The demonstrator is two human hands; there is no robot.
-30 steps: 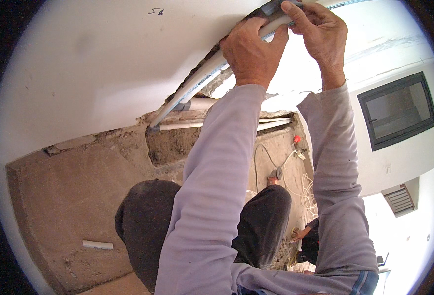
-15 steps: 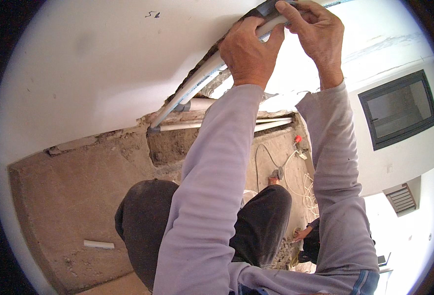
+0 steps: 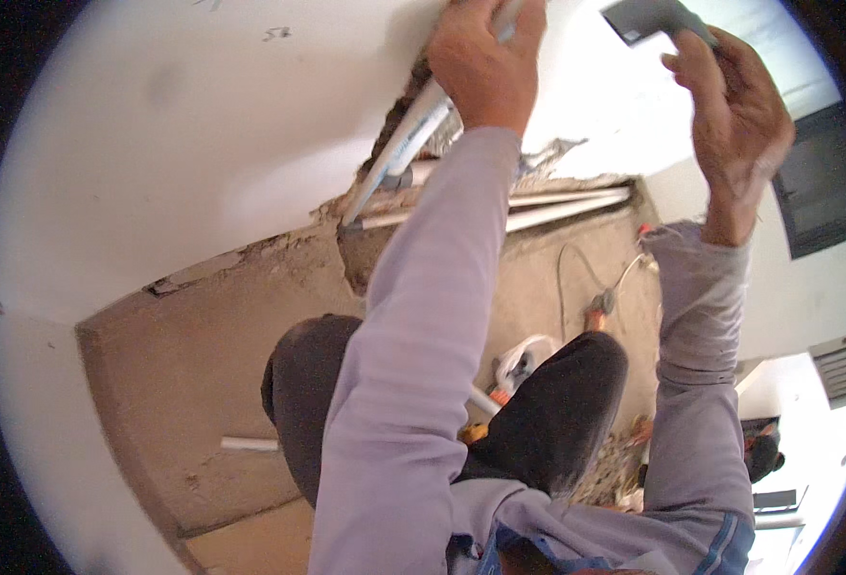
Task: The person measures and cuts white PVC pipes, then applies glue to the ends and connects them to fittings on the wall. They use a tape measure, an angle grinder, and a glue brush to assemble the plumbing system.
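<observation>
My left hand (image 3: 485,72) is raised against the wall, its fingers closed round the upper part of a white plastic pipe (image 3: 413,129) that runs along a chiselled groove. Up at the right, clear of the wall, my right hand (image 3: 741,120) grips a grey pipe elbow (image 3: 655,17) between thumb and fingers. Lower down, the white pipe meets a grey fitting (image 3: 350,226) at the floor channel. Part of the pipe behind my left fingers is hidden.
More white pipes (image 3: 567,213) lie in the channel at the wall's foot. A short white pipe piece (image 3: 249,444) rests on the concrete floor (image 3: 183,383). Beside my knee are an orange-and-grey power tool (image 3: 599,311) and cable. A dark-framed panel (image 3: 830,182) is at the right.
My right hand has moved away from the pipe, to the right, with the grey elbow in it. My left hand stays on the pipe. The view has shifted.
</observation>
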